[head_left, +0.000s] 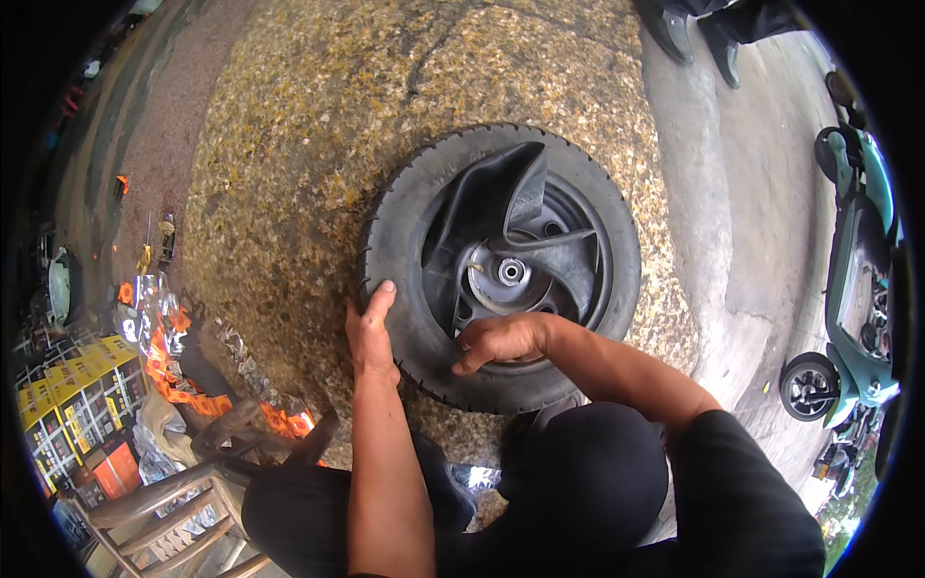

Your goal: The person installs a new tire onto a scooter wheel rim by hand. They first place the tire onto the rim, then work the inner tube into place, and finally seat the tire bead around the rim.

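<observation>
A scooter-sized wheel lies flat on the stone slab, its black tyre (597, 193) around a dark rim with a metal hub (512, 272). A limp black inner tube (482, 193) lies folded across the rim, one fold standing up at the far side. My left hand (371, 332) grips the tyre's left edge, thumb on the sidewall and fingers over the tread. Over the near part of the rim, my right hand (503, 339) is closed, fingers curled down at the tyre's inner edge where the tube runs in. Its fingertips are partly hidden.
The speckled stone slab (289, 183) spreads under the wheel. A wooden chair (159, 520), yellow-and-black boxes (82, 390) and orange wrappers (178, 371) stand at the left. A green scooter (853, 289) is parked at the right. Another person's shoes (674, 39) are at the far right.
</observation>
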The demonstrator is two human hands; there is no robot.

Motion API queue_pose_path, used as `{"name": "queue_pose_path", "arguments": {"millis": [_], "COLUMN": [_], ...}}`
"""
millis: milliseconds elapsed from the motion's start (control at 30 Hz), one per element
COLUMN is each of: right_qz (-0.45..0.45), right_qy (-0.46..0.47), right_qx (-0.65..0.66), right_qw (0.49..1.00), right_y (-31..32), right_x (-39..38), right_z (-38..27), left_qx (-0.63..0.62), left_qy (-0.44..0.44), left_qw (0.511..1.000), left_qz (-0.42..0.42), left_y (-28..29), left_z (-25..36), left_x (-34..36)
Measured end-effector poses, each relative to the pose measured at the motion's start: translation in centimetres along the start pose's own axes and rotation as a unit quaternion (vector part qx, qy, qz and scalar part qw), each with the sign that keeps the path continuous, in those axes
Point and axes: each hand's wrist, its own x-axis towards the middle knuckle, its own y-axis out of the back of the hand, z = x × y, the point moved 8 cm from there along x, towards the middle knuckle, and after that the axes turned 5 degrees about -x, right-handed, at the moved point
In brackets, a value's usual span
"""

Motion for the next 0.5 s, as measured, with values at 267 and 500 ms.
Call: {"name": "queue_pose_path", "arguments": {"millis": [267,500], "right_qz": [0.312,0.3], "right_qy": [0.026,0.045], "right_qx": [0.203,0.396], "right_qw": [0.928,0.867], "right_y": [3.4,2.4], "right_x": [-0.7,2.7], "right_z": [1.6,1.6], "left_qx": [0.014,-0.012], "left_qy": [0.015,0.028], "left_qw": [1.0,0.999], "left_qz": [0.019,0.01], "left_y": [1.8,1.7], "left_z": [-1.5,-2.4], "left_x": [0.0,-0.3]}}
